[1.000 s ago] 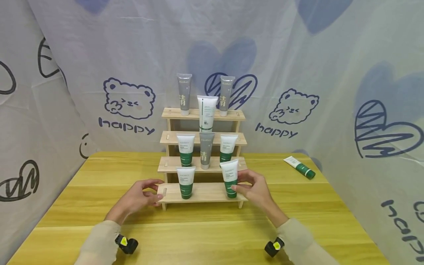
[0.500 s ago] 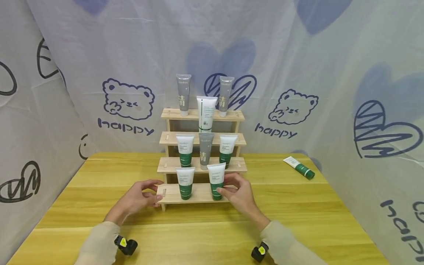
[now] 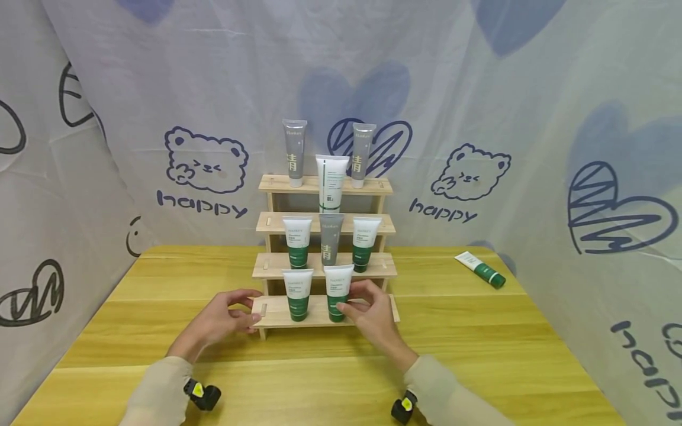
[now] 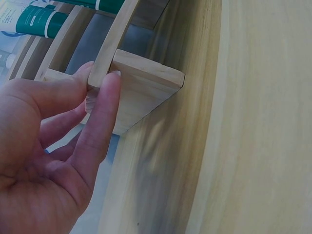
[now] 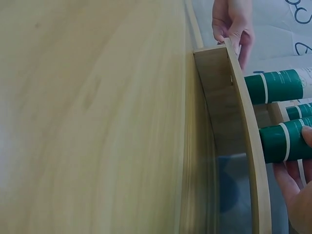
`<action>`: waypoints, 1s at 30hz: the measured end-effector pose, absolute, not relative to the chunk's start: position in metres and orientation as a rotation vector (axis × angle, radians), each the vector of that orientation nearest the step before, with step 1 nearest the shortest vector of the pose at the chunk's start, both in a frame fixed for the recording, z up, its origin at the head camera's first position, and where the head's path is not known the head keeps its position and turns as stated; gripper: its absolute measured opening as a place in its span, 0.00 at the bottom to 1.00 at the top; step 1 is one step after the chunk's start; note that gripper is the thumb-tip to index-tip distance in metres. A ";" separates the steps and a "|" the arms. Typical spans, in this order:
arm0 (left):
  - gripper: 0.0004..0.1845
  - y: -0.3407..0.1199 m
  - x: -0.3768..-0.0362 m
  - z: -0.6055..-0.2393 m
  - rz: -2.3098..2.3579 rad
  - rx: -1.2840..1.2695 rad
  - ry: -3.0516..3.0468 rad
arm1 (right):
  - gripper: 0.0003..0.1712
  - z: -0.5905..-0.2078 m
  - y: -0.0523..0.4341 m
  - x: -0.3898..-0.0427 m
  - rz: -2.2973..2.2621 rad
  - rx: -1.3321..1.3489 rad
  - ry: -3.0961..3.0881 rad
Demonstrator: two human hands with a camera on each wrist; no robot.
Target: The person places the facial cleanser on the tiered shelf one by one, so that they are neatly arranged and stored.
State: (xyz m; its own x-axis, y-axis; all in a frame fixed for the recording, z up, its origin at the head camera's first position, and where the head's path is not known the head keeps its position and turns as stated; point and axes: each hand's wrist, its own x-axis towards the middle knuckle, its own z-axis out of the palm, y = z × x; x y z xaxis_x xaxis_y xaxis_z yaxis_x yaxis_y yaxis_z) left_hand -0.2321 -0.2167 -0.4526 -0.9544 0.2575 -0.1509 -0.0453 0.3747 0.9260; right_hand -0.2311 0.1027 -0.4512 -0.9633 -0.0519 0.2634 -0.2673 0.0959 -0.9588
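White-and-green plastic tube (image 3: 338, 293) stands upright, cap down, long axis vertical, on the lowest step of the stepped pale-wood display rack (image 3: 373, 309), about mid-length of that step, toward its front edge. A second white-and-green tube (image 3: 298, 294) stands just beside it on the left, apart, not touching.

Right hand (image 3: 370, 313) is the one on the held tube: thumb and fingers pinch its green lower half from the right side and slightly in front; the right wrist view shows fingertips (image 5: 306, 132) against the green band. So the tube lies up and left of that palm.

Left hand (image 3: 224, 319) is well apart from the tube, at the rack's left end, thumb and forefinger (image 4: 100, 114) clamped on the end of the lowest step board. It steadies the rack and holds no tube.

Upper steps carry more tubes: green-and-white ones and grey ones, all upright. One more white-and-green tube (image 3: 481, 269) lies flat near the far right edge of the yellow wooden table (image 3: 479, 355), nearer the right hand than the left.
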 end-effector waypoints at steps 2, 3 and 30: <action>0.31 -0.216 -0.232 -0.452 1.606 0.183 2.369 | 0.20 -0.448 0.101 -0.228 1.989 0.322 -2.203; 0.31 -0.216 -0.232 -0.453 1.605 0.180 2.370 | 0.20 -0.445 0.099 -0.226 1.995 0.326 -2.201; 0.31 -0.217 -0.233 -0.455 1.617 0.180 2.357 | 0.20 -0.432 0.090 -0.215 1.938 0.408 -2.230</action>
State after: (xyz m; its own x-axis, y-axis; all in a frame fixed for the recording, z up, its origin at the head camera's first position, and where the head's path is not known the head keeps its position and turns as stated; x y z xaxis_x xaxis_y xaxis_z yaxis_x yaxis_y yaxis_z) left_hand -0.2328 -0.2171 -0.4546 -0.9539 0.2563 -0.1564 -0.0536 0.3671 0.9287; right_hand -0.2148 0.0899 -0.4316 -0.9502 -0.0997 0.2954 -0.3064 0.1237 -0.9438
